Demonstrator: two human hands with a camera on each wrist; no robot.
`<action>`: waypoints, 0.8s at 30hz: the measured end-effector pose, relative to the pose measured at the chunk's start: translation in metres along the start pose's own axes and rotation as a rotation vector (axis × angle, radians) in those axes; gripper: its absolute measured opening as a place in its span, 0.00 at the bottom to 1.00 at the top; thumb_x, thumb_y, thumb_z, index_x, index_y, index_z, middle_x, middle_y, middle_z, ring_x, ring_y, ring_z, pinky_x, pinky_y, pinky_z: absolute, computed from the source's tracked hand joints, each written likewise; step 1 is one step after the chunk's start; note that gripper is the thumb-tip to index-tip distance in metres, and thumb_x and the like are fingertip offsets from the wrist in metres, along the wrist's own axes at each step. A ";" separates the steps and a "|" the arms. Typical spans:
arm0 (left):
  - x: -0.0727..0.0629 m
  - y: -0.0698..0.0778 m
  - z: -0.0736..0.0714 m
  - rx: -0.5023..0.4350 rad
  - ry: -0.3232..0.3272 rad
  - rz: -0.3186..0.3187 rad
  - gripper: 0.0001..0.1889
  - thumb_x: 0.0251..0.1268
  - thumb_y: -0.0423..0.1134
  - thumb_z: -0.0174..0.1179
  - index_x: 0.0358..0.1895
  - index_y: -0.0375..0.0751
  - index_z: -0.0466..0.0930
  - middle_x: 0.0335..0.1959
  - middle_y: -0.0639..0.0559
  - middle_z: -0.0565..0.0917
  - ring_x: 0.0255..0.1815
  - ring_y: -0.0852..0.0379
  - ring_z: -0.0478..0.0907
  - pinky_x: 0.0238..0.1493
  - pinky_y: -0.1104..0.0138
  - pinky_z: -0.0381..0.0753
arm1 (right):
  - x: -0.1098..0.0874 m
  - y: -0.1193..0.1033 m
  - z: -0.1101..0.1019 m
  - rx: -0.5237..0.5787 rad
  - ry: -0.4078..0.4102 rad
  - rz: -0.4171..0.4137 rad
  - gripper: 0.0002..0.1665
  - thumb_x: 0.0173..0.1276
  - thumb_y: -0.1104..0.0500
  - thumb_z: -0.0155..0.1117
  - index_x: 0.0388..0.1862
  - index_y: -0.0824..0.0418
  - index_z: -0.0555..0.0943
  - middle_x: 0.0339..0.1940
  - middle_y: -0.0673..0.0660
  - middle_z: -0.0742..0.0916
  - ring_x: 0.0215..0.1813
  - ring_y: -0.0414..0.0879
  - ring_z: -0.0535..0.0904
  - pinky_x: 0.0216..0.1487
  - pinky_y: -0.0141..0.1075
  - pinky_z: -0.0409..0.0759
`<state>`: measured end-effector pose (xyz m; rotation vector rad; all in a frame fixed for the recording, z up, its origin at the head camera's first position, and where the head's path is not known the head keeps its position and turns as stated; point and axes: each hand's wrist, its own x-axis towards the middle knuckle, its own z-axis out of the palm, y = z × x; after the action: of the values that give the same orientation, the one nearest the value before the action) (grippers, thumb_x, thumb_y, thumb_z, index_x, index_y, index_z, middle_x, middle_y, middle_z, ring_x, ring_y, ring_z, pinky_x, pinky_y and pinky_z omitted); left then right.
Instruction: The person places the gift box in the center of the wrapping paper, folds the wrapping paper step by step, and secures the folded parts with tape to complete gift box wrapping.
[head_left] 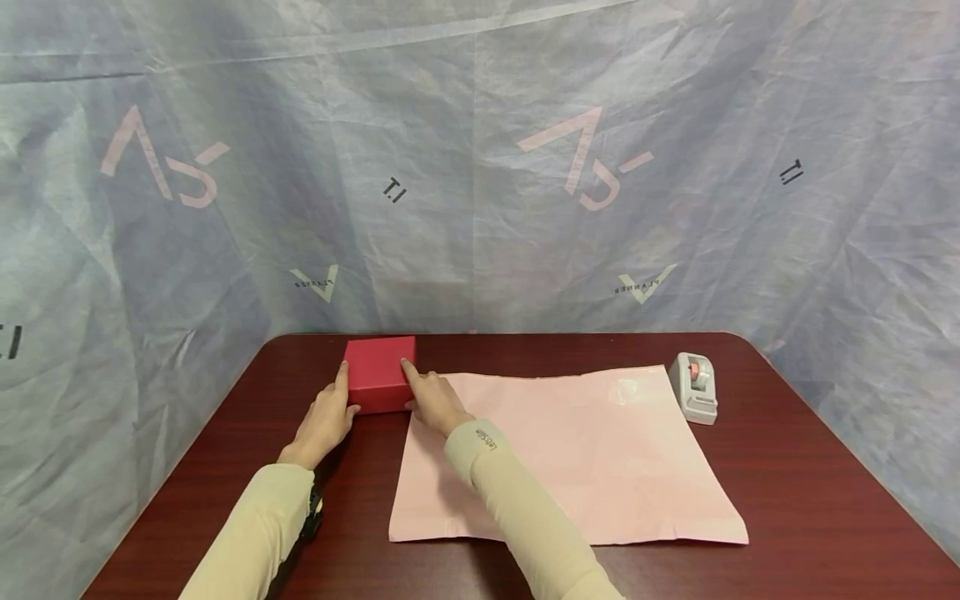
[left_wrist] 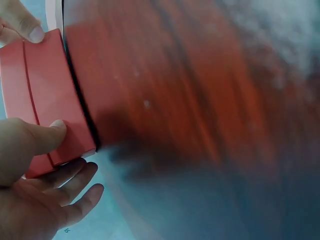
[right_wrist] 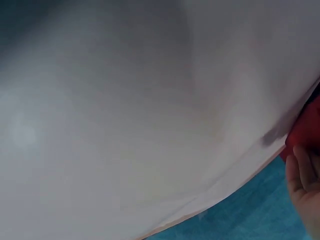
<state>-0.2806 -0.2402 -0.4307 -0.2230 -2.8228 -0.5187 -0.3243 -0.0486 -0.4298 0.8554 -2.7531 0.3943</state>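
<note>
Printed sheeting (head_left: 465, 237) is backing the table (head_left: 810, 500). Left hand (head_left: 324, 423) and right hand (head_left: 437, 402) are gripping a red box (head_left: 377, 375) from opposite sides, apparently steadying it.

Left sleeve (head_left: 240, 537): long, pale cream with a faint yellow tint, plain cloth, softly creased
Left cuff (head_left: 287, 482): the same pale cloth, rounded, ending at the wrist
Wrist gear (head_left: 311, 517): small and black, on the left, partly hidden by the sleeve, with a yellowish spot (head_left: 318, 505)
Left hand (head_left: 324, 419): bare, thumbnail short
Right sleeve (head_left: 528, 521): long, matching cream, close-fitting
Right cuff (head_left: 467, 454): a broad pale band
Cuff marking (head_left: 486, 438): small dark lettering, too small to read surely
Right hand (head_left: 437, 402): bare
</note>
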 end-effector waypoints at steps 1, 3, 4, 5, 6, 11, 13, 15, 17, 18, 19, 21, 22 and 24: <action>-0.001 0.001 -0.001 0.000 0.003 0.003 0.39 0.61 0.31 0.56 0.69 0.28 0.41 0.49 0.26 0.73 0.43 0.34 0.77 0.39 0.49 0.77 | 0.000 0.000 0.000 0.001 0.010 -0.002 0.41 0.59 0.57 0.65 0.69 0.58 0.58 0.32 0.56 0.86 0.38 0.49 0.81 0.40 0.36 0.78; -0.001 0.002 -0.002 0.002 0.008 0.011 0.39 0.61 0.31 0.57 0.70 0.28 0.41 0.48 0.26 0.73 0.41 0.35 0.77 0.37 0.50 0.77 | -0.001 0.000 0.000 0.004 0.031 -0.002 0.40 0.59 0.57 0.65 0.68 0.59 0.59 0.31 0.56 0.86 0.38 0.50 0.81 0.41 0.36 0.77; -0.001 0.003 -0.002 0.004 0.013 0.016 0.40 0.60 0.31 0.57 0.70 0.29 0.42 0.47 0.26 0.73 0.40 0.35 0.77 0.37 0.51 0.77 | -0.001 0.000 0.000 0.008 0.038 0.002 0.40 0.58 0.57 0.65 0.68 0.59 0.60 0.31 0.56 0.86 0.37 0.50 0.81 0.41 0.36 0.77; -0.001 0.003 -0.002 0.005 0.020 0.021 0.39 0.60 0.31 0.57 0.70 0.29 0.42 0.46 0.27 0.74 0.40 0.35 0.77 0.37 0.51 0.77 | -0.002 0.000 -0.001 0.009 0.049 0.002 0.40 0.58 0.57 0.66 0.68 0.59 0.60 0.31 0.56 0.86 0.37 0.50 0.81 0.41 0.36 0.77; -0.001 0.004 -0.002 0.007 0.031 0.026 0.39 0.60 0.31 0.57 0.70 0.29 0.42 0.46 0.27 0.74 0.39 0.36 0.78 0.37 0.51 0.77 | -0.002 0.001 -0.002 0.009 0.053 0.001 0.40 0.58 0.57 0.66 0.68 0.59 0.60 0.31 0.56 0.86 0.38 0.49 0.81 0.42 0.36 0.77; -0.001 0.007 -0.003 0.012 0.088 0.054 0.39 0.58 0.32 0.59 0.69 0.29 0.46 0.44 0.28 0.75 0.40 0.35 0.77 0.39 0.49 0.77 | -0.003 0.005 -0.010 -0.007 0.085 -0.028 0.40 0.57 0.57 0.66 0.68 0.58 0.61 0.29 0.56 0.85 0.36 0.48 0.80 0.38 0.35 0.77; 0.000 0.011 -0.004 0.015 0.102 0.064 0.39 0.58 0.32 0.60 0.69 0.29 0.46 0.43 0.29 0.75 0.40 0.35 0.77 0.40 0.49 0.76 | -0.004 0.008 -0.014 -0.017 0.099 -0.040 0.40 0.57 0.57 0.66 0.67 0.58 0.61 0.28 0.55 0.85 0.35 0.48 0.80 0.37 0.35 0.77; 0.002 0.016 -0.005 0.023 0.107 0.073 0.39 0.58 0.33 0.60 0.69 0.30 0.47 0.42 0.29 0.75 0.40 0.35 0.76 0.40 0.48 0.76 | -0.005 0.012 -0.018 -0.022 0.110 -0.047 0.40 0.57 0.57 0.66 0.67 0.59 0.62 0.29 0.55 0.85 0.35 0.48 0.80 0.37 0.35 0.77; 0.003 0.021 -0.006 0.030 0.113 0.080 0.39 0.58 0.33 0.60 0.69 0.30 0.48 0.42 0.29 0.76 0.39 0.35 0.75 0.40 0.48 0.75 | -0.007 0.015 -0.023 -0.019 0.110 -0.050 0.40 0.57 0.57 0.66 0.68 0.59 0.61 0.31 0.56 0.85 0.36 0.48 0.80 0.38 0.36 0.77; 0.004 0.024 -0.007 0.032 0.115 0.080 0.39 0.58 0.33 0.60 0.69 0.31 0.48 0.42 0.30 0.76 0.38 0.35 0.75 0.39 0.48 0.75 | -0.008 0.016 -0.025 -0.016 0.111 -0.051 0.40 0.58 0.57 0.66 0.68 0.60 0.61 0.33 0.56 0.85 0.37 0.49 0.79 0.39 0.36 0.77; 0.004 0.026 -0.008 0.036 0.117 0.080 0.39 0.59 0.34 0.60 0.69 0.31 0.48 0.42 0.30 0.76 0.38 0.35 0.75 0.39 0.48 0.75 | -0.009 0.017 -0.028 -0.015 0.110 -0.051 0.40 0.58 0.57 0.66 0.68 0.59 0.60 0.35 0.57 0.85 0.38 0.49 0.79 0.41 0.37 0.77; 0.004 0.031 -0.009 0.035 0.122 0.076 0.38 0.59 0.34 0.59 0.69 0.31 0.48 0.42 0.30 0.76 0.38 0.35 0.75 0.39 0.48 0.75 | -0.012 0.018 -0.034 -0.006 0.104 -0.052 0.41 0.58 0.57 0.66 0.68 0.59 0.60 0.36 0.57 0.85 0.39 0.49 0.79 0.44 0.37 0.76; 0.003 0.034 -0.010 0.034 0.125 0.073 0.39 0.59 0.34 0.59 0.69 0.31 0.48 0.42 0.30 0.76 0.38 0.36 0.75 0.39 0.48 0.75 | -0.013 0.019 -0.037 -0.005 0.102 -0.052 0.41 0.58 0.57 0.66 0.68 0.59 0.60 0.37 0.58 0.85 0.40 0.50 0.79 0.45 0.38 0.76; 0.002 0.039 -0.010 0.030 0.130 0.069 0.39 0.59 0.35 0.60 0.69 0.31 0.48 0.42 0.30 0.76 0.38 0.36 0.75 0.40 0.48 0.75 | -0.016 0.021 -0.042 -0.006 0.101 -0.054 0.41 0.58 0.57 0.66 0.69 0.59 0.60 0.38 0.58 0.85 0.42 0.50 0.79 0.47 0.38 0.75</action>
<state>-0.2729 -0.2075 -0.4078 -0.2692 -2.6846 -0.4589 -0.3182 -0.0103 -0.3985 0.8808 -2.6317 0.4080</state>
